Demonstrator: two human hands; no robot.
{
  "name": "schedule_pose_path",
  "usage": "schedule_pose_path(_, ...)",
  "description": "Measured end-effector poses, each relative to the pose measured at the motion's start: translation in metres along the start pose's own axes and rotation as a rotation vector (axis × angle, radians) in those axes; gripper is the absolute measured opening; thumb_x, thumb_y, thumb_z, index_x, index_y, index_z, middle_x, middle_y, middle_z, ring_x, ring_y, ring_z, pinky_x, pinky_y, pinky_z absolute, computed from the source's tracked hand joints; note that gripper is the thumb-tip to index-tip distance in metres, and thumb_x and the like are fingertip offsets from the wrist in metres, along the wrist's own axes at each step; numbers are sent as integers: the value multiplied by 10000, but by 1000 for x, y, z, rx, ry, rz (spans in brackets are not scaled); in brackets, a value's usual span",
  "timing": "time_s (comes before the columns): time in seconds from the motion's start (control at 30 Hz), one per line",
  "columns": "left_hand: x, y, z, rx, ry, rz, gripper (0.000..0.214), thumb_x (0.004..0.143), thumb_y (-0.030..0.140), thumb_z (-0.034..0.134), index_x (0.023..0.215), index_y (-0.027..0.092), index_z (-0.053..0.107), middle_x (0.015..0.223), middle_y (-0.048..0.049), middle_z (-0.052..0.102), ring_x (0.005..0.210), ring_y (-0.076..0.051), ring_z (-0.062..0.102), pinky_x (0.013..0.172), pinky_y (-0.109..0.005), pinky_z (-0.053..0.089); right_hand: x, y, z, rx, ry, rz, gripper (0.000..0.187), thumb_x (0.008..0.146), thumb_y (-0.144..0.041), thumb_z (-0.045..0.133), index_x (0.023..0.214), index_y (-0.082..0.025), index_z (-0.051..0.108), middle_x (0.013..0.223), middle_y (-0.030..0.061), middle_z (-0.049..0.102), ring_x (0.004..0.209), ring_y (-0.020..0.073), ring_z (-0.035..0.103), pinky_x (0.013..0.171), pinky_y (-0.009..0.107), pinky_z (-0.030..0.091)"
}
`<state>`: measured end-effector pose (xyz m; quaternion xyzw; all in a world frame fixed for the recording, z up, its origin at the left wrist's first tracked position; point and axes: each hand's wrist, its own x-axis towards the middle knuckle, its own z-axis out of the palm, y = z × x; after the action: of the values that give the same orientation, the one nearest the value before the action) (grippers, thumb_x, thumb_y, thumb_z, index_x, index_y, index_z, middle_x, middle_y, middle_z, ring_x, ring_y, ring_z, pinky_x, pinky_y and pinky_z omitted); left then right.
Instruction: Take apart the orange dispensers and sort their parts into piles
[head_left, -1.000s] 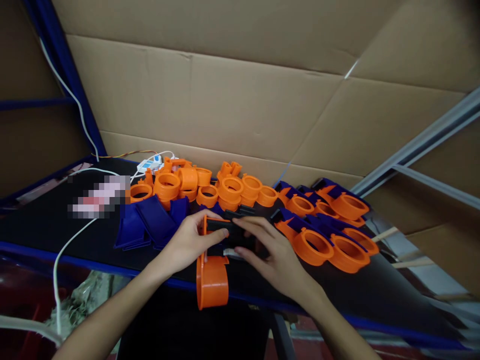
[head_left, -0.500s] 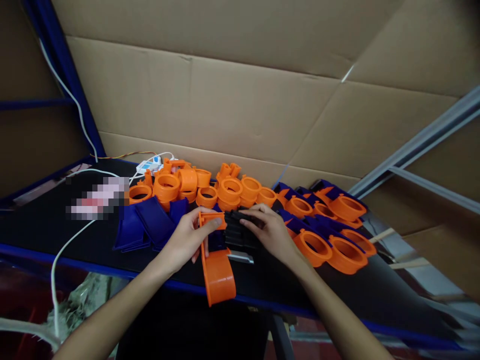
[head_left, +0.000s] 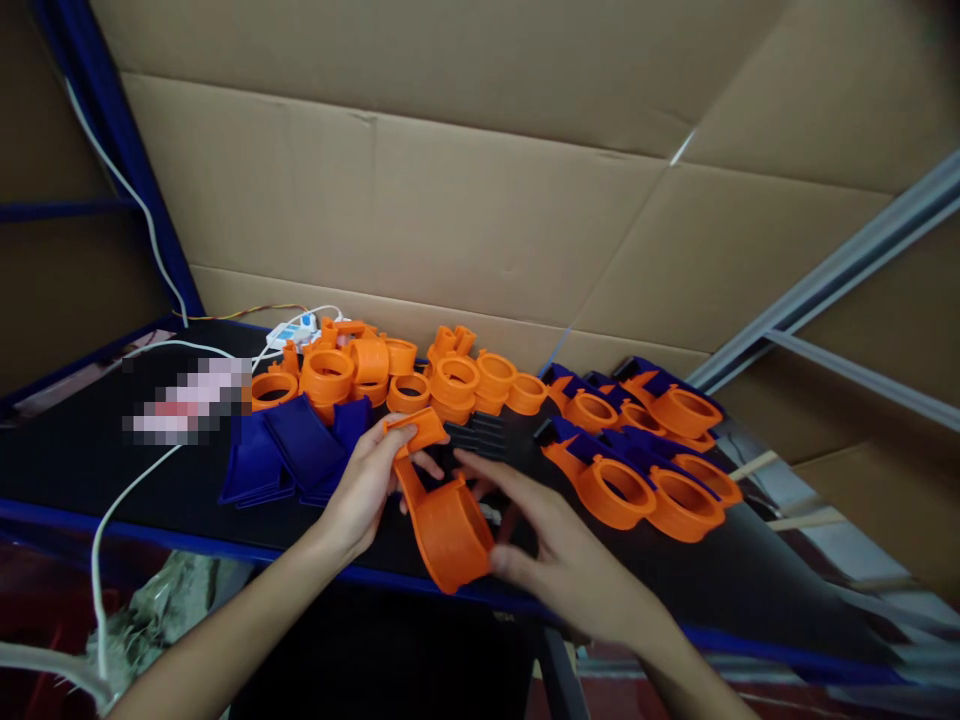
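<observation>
At the far left a white cable (head_left: 124,490) curls across the dark bench (head_left: 67,470) and drops over its blue front edge. Further in, a white power strip (head_left: 294,328) lies near the cardboard wall (head_left: 420,200), and a pile of flat blue plates (head_left: 296,450) lies just in front of a heap of loose orange rings (head_left: 390,365). The left hand (head_left: 367,480) comes next, beside the blue plates, its thumb and fingers closed on the flat upper tab of an orange holder (head_left: 442,515). This orange holder is tilted, its round cup end hanging at the bench's front edge, between the two hands. Just behind it a black ribbed part (head_left: 480,435) lies on the bench, in front of the rings. The right hand (head_left: 555,560) is spread, fingers stretched out over the holder and pointing toward the left hand, its thumb tip against the cup's wall; it grips nothing. To the right, rows of assembled orange-and-blue pieces (head_left: 637,475) sit close together on the bench. Beyond them a grey metal rail (head_left: 825,270) slants up along the cardboard.
</observation>
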<state>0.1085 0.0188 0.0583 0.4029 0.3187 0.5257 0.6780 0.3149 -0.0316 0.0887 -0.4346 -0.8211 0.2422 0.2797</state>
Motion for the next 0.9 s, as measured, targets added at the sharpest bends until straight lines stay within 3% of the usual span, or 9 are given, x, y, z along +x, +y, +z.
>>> schedule_pose_path(0.1, 0, -5, 3, -91, 5, -7, 315, 863, 377, 638, 1098, 168, 624, 1099, -120, 741, 860, -231, 732, 482, -209, 486, -12, -16, 2, -113, -8, 12, 755, 814, -442, 753, 1489, -366, 425, 1404, 81, 577, 1216, 300, 595, 1015, 449, 507)
schedule_pose_path(0.2, 2, -7, 1, -187, -9, 7, 381, 883, 351, 622, 1229, 195, 593, 1264, -144, 676, 1126, -300, 660, 674, -336, 601, -8, -2, -25, -268, 96, 32, 686, 846, -447, 709, 1472, -340, 450, 1377, 89, 596, 1209, 308, 601, 1028, 479, 492)
schedule_pose_path(0.3, 4, -4, -3, -211, -15, 38, 398, 904, 332, 595, 1276, 194, 577, 1323, -167, 640, 1227, -327, 594, 791, -461, 616, 12, 44, -78, -498, 296, 97, 641, 869, -501, 658, 1452, -301, 480, 1360, 103, 603, 1209, 331, 589, 1046, 515, 459)
schedule_pose_path(0.43, 4, 0, -6, -133, -80, 28, 347, 900, 297, 607, 1221, 167, 630, 1336, -180, 635, 1229, -344, 590, 823, -466, 605, 58, 121, -133, -671, 287, 214, 714, 821, -508, 693, 1447, -221, 503, 1341, 162, 591, 1234, 379, 556, 1067, 542, 417)
schedule_pose_path(0.53, 2, -1, -6, -84, -134, 7, 314, 899, 304, 613, 1173, 158, 661, 1337, -185, 636, 1219, -350, 597, 822, -449, 598, 91, 160, -138, -628, 178, 209, 728, 808, -464, 714, 1447, -184, 508, 1340, 172, 601, 1231, 355, 574, 1079, 505, 420)
schedule_pose_path(0.67, 0, -2, -5, -53, -189, -18, 292, 897, 342, 619, 1119, 162, 679, 1323, -183, 649, 1199, -350, 612, 805, -434, 594, 111, 182, -129, -579, 113, 193, 772, 825, -490, 698, 1492, -194, 447, 1459, 134, 539, 1312, 295, 536, 1113, 420, 414)
schedule_pose_path(0.8, 0, 0, -6, -32, -228, -31, 268, 911, 349, 594, 1084, 161, 675, 1286, -177, 674, 1165, -337, 635, 786, -417, 591, 96, 200, -151, -604, 130, 330, 689, 916, -566, 536, 1456, -141, 491, 1420, 182, 570, 1278, 317, 571, 1079, 445, 441)
schedule_pose_path(0.9, 1, 1, -6, -8, -248, -41, 265, 916, 349, 586, 1073, 154, 673, 1267, -180, 683, 1145, -327, 644, 778, -397, 583, 73, 215, -174, -648, 100, 463, 723, 830, -567, 643, 1371, -92, 575, 1347, 238, 610, 1204, 350, 619, 1019, 450, 474)
